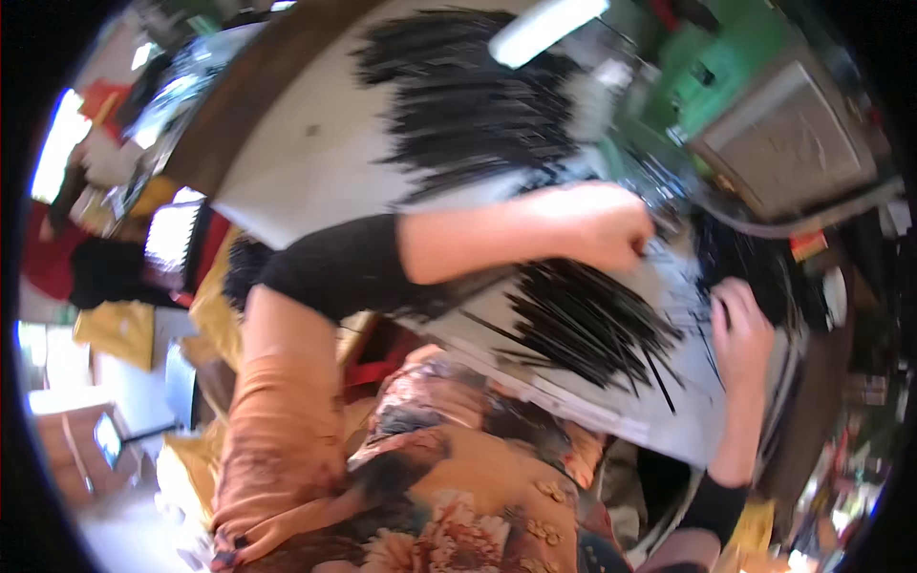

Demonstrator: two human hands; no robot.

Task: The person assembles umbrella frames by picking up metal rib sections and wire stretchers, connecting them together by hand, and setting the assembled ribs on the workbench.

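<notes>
My left hand (pixel 611 227) reaches across the table with its fingers curled closed, next to a green machine (pixel 712 81). Whatever it may grip is hidden, and the hand is slightly blurred. My right hand (pixel 741 325) is at the right of the table, its fingers bent inward beside thin black strands. What lies between those fingers is too small to make out. Between and below my hands lies a loose pile of thin black sticks (pixel 592 320). A larger spread of black sticks (pixel 468 95) covers the far part of the white tabletop (pixel 296 158).
A white lamp (pixel 549 29) hangs over the far sticks. A grey metal box (pixel 788 143) stands on the machine at the right, with a dark bundle (pixel 740 258) below it. Yellow sacks (pixel 115 332) and a person in red (pixel 53 253) are at the left.
</notes>
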